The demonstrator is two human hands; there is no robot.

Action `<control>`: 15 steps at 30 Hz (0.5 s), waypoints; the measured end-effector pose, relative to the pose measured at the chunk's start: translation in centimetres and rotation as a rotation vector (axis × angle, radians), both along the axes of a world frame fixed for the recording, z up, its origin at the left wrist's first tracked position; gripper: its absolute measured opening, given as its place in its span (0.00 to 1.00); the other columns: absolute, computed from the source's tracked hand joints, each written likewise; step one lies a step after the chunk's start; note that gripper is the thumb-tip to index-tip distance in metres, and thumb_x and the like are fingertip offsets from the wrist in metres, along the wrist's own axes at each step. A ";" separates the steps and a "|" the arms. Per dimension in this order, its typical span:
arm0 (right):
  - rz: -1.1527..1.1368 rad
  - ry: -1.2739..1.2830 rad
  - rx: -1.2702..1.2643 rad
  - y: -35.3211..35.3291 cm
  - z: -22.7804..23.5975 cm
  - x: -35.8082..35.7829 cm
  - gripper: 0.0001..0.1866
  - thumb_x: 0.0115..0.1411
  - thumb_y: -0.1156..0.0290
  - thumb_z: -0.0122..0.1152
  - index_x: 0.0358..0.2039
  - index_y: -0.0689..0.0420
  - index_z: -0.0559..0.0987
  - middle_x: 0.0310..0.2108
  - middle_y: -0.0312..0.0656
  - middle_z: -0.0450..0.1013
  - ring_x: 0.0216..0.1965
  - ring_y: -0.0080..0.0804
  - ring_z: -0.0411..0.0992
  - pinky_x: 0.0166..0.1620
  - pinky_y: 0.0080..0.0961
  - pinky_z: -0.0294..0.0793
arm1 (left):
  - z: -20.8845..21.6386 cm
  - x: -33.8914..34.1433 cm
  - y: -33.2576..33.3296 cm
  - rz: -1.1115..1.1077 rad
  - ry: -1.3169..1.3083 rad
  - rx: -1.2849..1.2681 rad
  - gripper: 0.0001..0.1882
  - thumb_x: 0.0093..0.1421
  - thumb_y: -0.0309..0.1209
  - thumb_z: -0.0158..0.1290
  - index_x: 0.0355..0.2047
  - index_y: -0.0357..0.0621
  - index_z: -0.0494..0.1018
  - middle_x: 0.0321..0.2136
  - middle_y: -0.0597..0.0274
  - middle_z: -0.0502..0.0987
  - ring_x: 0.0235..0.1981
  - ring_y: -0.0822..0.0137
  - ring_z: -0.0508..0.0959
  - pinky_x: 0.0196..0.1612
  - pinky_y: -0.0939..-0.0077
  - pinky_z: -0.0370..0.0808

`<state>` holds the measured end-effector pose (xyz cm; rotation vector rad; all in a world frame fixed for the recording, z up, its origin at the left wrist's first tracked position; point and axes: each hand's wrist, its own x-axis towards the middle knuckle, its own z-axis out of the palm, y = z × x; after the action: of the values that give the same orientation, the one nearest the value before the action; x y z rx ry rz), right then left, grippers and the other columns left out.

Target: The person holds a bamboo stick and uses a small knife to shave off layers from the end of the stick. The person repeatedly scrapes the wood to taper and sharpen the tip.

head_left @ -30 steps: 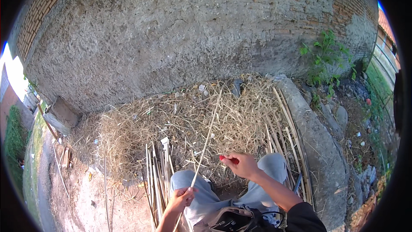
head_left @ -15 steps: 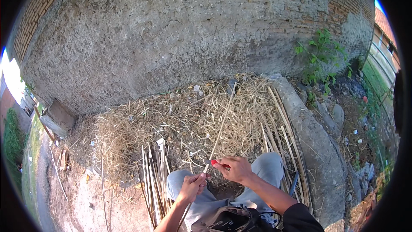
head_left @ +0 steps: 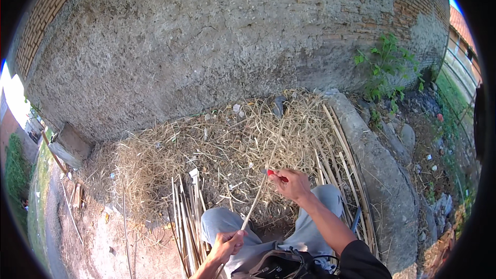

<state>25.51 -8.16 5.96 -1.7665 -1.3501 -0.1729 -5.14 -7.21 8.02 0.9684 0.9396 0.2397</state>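
Note:
A long, thin strip of bamboo or wood (head_left: pixel 254 205) slants up and away from my lap. Its lower part is pinched in my left hand (head_left: pixel 227 245), near my left knee. My right hand (head_left: pixel 293 185) is closed round a small red-handled knife (head_left: pixel 272 172) above my right knee. The short grey blade points left and lies against the strip, though I cannot tell how deep it bites. The fingers cover most of the handle. The strip's far end blurs into the pale shavings (head_left: pixel 139 173) on the ground.
Bundles of strips lie by my left knee (head_left: pixel 187 222) and by my right (head_left: pixel 347 157). A low concrete ledge (head_left: pixel 380 186) runs along the right side. Ahead rises a rough wall (head_left: pixel 217 46), with a green plant (head_left: pixel 385 67) at its right. A dark bag (head_left: pixel 276 264) rests at my lap.
My right hand with the knife has moved up and away along the strip. My left hand has come lower and nearer to me, and the strip has shifted with it.

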 end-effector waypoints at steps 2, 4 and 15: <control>0.004 0.025 -0.122 0.2 0.5 2.0 0.17 0.61 0.51 0.60 0.26 0.50 0.80 0.20 0.36 0.76 0.18 0.33 0.74 0.19 0.29 0.71 | 0.8 -1.6 -0.6 -0.029 0.080 0.038 0.17 0.69 0.36 0.49 0.42 0.29 0.73 0.18 0.72 0.62 0.16 0.82 0.56 0.17 0.84 0.52; -0.024 0.083 -0.163 0.6 0.8 3.6 0.18 0.62 0.51 0.59 0.25 0.52 0.79 0.18 0.35 0.74 0.17 0.30 0.73 0.19 0.28 0.70 | 1.6 -3.3 -1.0 -0.074 0.104 -0.012 0.18 0.69 0.35 0.49 0.44 0.27 0.72 0.17 0.73 0.61 0.15 0.81 0.55 0.16 0.83 0.53; -0.138 0.183 -0.504 4.1 -0.1 7.5 0.20 0.61 0.48 0.60 0.28 0.54 0.80 0.19 0.42 0.75 0.23 0.41 0.74 0.29 0.39 0.72 | 0.8 -7.8 -2.8 -0.086 0.166 0.078 0.16 0.69 0.38 0.48 0.39 0.36 0.76 0.15 0.73 0.64 0.13 0.80 0.59 0.16 0.83 0.54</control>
<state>32.97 -4.08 5.81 -2.2324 -1.2051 0.2740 -12.99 -10.06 8.79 1.1110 1.0433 0.1250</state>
